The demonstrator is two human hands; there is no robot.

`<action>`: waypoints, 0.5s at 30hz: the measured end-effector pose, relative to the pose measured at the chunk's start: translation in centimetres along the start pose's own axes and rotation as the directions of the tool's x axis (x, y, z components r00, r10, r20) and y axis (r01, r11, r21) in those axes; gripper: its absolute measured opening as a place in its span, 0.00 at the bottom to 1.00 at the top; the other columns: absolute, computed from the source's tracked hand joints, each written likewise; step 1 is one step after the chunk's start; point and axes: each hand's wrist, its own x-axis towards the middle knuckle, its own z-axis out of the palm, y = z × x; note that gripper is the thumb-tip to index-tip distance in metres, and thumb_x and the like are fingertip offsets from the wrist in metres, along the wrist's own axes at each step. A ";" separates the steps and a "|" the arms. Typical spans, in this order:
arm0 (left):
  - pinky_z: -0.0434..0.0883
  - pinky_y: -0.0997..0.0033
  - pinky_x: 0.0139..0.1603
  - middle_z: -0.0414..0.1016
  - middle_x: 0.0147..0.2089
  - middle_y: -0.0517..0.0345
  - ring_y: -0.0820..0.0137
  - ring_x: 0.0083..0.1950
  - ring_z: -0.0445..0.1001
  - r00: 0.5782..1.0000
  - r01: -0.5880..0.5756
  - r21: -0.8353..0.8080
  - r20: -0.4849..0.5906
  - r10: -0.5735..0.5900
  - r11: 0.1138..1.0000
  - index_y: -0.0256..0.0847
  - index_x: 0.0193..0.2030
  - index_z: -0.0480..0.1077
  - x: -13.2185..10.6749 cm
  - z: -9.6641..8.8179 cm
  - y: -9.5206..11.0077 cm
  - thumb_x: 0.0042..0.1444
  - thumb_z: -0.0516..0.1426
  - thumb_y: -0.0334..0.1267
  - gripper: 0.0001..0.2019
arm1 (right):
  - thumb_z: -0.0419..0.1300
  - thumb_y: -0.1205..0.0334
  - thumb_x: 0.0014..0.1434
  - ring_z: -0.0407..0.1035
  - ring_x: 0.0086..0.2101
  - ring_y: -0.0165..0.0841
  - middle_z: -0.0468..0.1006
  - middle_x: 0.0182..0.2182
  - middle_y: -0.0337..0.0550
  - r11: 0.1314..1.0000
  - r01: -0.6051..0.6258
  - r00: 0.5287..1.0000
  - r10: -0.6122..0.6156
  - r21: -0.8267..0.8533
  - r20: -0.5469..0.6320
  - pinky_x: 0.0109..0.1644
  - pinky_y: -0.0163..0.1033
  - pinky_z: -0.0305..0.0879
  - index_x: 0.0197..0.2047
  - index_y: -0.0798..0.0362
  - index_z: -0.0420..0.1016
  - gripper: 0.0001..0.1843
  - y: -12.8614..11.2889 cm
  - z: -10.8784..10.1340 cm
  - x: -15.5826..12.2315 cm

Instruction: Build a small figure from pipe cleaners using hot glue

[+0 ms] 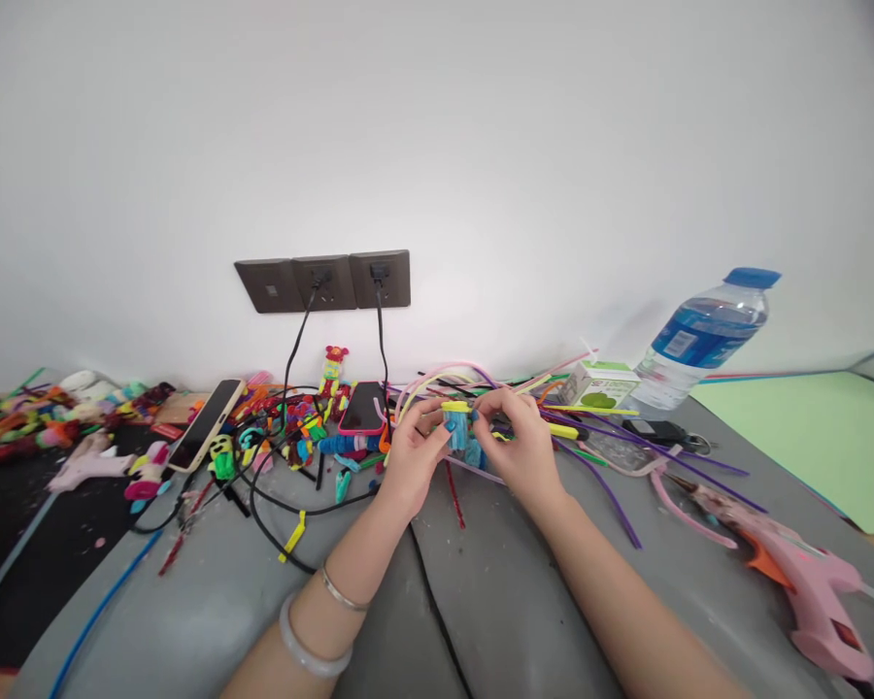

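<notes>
Between my two hands is a small craft piece (456, 434) of fuzzy pipe cleaner, light blue with a yellow band along its top. My left hand (415, 454) grips its left side, thumb in front and fingers behind. At its upper right, my right hand (521, 442) pinches the yellow end between thumb and forefinger. Part of the piece is hidden by the fingers. Loose pipe cleaners (597, 485) in purple, pink and yellow spread behind and to the right of my hands.
A pink glue gun (808, 582) lies at right, near green paper (808, 437). A water bottle (699, 340) and small carton (598, 384) stand by the wall. Phones (208, 425), black cables (426, 582), pipe-cleaner figures (222, 456) and another glue gun (91, 464) lie left.
</notes>
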 end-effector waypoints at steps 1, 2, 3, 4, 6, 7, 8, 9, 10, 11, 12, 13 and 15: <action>0.72 0.73 0.42 0.78 0.45 0.56 0.70 0.45 0.76 1.000 0.014 -0.019 -0.009 -0.014 1.000 0.43 0.45 0.73 0.0 0.0 0.0 0.47 0.68 0.38 0.17 | 0.55 0.74 0.56 0.68 0.32 0.33 0.73 0.30 0.37 1.000 0.011 1.000 -0.011 -0.010 -0.003 0.42 0.42 0.58 0.32 0.49 0.62 0.09 -0.1 0.0 0.0; 0.72 0.73 0.42 0.78 0.44 0.55 0.70 0.44 0.76 0.999 0.028 -0.035 -0.015 -0.029 0.999 0.42 0.45 0.73 0.1 0.0 0.0 0.46 0.68 0.38 0.18 | 0.55 0.74 0.56 0.68 0.31 0.33 0.73 0.29 0.36 1.000 0.018 1.000 -0.018 -0.015 -0.003 0.42 0.42 0.58 0.32 0.49 0.62 0.09 -0.1 0.0 0.1; 0.72 0.73 0.42 0.78 0.44 0.55 0.71 0.44 0.76 0.999 0.040 -0.048 -0.020 -0.041 0.998 0.42 0.44 0.73 0.1 0.0 0.0 0.45 0.68 0.38 0.18 | 0.55 0.73 0.56 0.68 0.31 0.33 0.73 0.29 0.36 1.000 0.018 1.000 -0.018 -0.018 -0.004 0.43 0.43 0.58 0.32 0.49 0.62 0.09 -0.2 0.0 0.1; 0.72 0.73 0.42 0.79 0.43 0.55 0.71 0.43 0.77 0.999 0.048 -0.055 -0.023 -0.049 0.997 0.41 0.44 0.73 0.1 0.0 0.0 0.45 0.68 0.37 0.18 | 0.55 0.73 0.56 0.68 0.31 0.33 0.73 0.28 0.36 1.000 0.013 1.000 -0.013 -0.018 -0.004 0.43 0.43 0.58 0.32 0.49 0.63 0.09 -0.2 0.0 0.1; 0.72 0.74 0.41 0.79 0.43 0.55 0.71 0.43 0.77 0.998 0.047 -0.052 -0.032 -0.048 0.998 0.42 0.44 0.73 0.1 0.0 0.1 0.45 0.69 0.37 0.19 | 0.55 0.71 0.57 0.68 0.31 0.34 0.73 0.28 0.36 1.000 -0.019 1.000 0.019 0.003 0.004 0.43 0.43 0.59 0.33 0.48 0.64 0.07 -0.1 0.0 0.1; 0.71 0.75 0.41 0.79 0.43 0.55 0.71 0.43 0.77 0.998 0.041 -0.043 -0.038 -0.042 0.998 0.42 0.44 0.73 0.1 0.0 0.2 0.45 0.69 0.37 0.19 | 0.56 0.70 0.58 0.69 0.31 0.34 0.74 0.28 0.37 0.999 -0.043 0.999 0.042 0.028 0.013 0.42 0.43 0.60 0.34 0.48 0.65 0.06 0.0 0.0 0.1; 0.71 0.75 0.42 0.79 0.43 0.55 0.71 0.44 0.77 0.999 0.035 -0.035 -0.041 -0.036 0.999 0.42 0.44 0.74 0.1 0.0 0.2 0.45 0.69 0.37 0.18 | 0.56 0.68 0.58 0.69 0.31 0.35 0.74 0.29 0.38 0.996 -0.064 0.998 0.062 0.063 0.029 0.42 0.43 0.61 0.35 0.48 0.65 0.05 0.1 0.1 0.1; 0.71 0.74 0.42 0.79 0.44 0.55 0.71 0.45 0.77 0.999 0.029 -0.029 -0.044 -0.031 0.999 0.42 0.44 0.74 0.1 0.0 0.3 0.45 0.69 0.37 0.18 | 0.56 0.68 0.59 0.69 0.31 0.35 0.74 0.30 0.38 0.992 -0.080 0.996 0.075 0.099 0.049 0.41 0.42 0.62 0.36 0.48 0.66 0.04 0.2 0.1 0.1; 0.71 0.74 0.43 0.79 0.44 0.55 0.70 0.46 0.77 0.999 0.025 -0.028 -0.045 -0.026 0.999 0.42 0.44 0.75 0.2 0.0 0.3 0.45 0.69 0.38 0.18 | 0.56 0.67 0.59 0.69 0.32 0.35 0.74 0.30 0.39 0.988 -0.088 0.994 0.079 0.129 0.070 0.40 0.42 0.62 0.36 0.48 0.66 0.04 0.3 0.1 0.0; 0.72 0.74 0.44 0.79 0.44 0.54 0.70 0.46 0.77 0.999 0.022 -0.030 -0.047 -0.023 0.999 0.42 0.44 0.75 0.2 0.0 0.3 0.44 0.69 0.38 0.19 | 0.56 0.67 0.59 0.69 0.32 0.35 0.74 0.30 0.39 0.985 -0.088 0.993 0.075 0.149 0.088 0.40 0.42 0.63 0.36 0.48 0.66 0.04 0.4 0.1 0.0; 0.72 0.73 0.44 0.79 0.45 0.54 0.69 0.47 0.77 0.999 0.022 -0.031 -0.048 -0.023 0.999 0.42 0.44 0.75 0.2 0.0 0.3 0.44 0.69 0.38 0.19 | 0.56 0.67 0.60 0.69 0.32 0.35 0.74 0.30 0.39 0.985 -0.080 0.993 0.066 0.155 0.099 0.40 0.42 0.63 0.36 0.48 0.67 0.04 0.4 0.2 0.0; 0.72 0.72 0.44 0.79 0.45 0.54 0.68 0.47 0.77 0.998 0.025 -0.030 -0.048 -0.026 0.999 0.42 0.44 0.76 0.2 -0.1 0.3 0.44 0.69 0.38 0.19 | 0.56 0.67 0.60 0.69 0.32 0.35 0.74 0.30 0.39 0.986 -0.069 0.993 0.054 0.152 0.104 0.40 0.42 0.63 0.36 0.48 0.67 0.04 0.5 0.1 0.1; 0.72 0.71 0.44 0.80 0.46 0.53 0.66 0.48 0.77 0.998 0.035 -0.016 -0.047 -0.035 0.999 0.42 0.45 0.76 0.3 -0.1 0.4 0.43 0.69 0.40 0.19 | 0.56 0.68 0.60 0.69 0.31 0.35 0.74 0.30 0.39 0.990 -0.045 0.995 0.032 0.134 0.097 0.41 0.42 0.63 0.36 0.48 0.67 0.04 0.4 0.1 0.1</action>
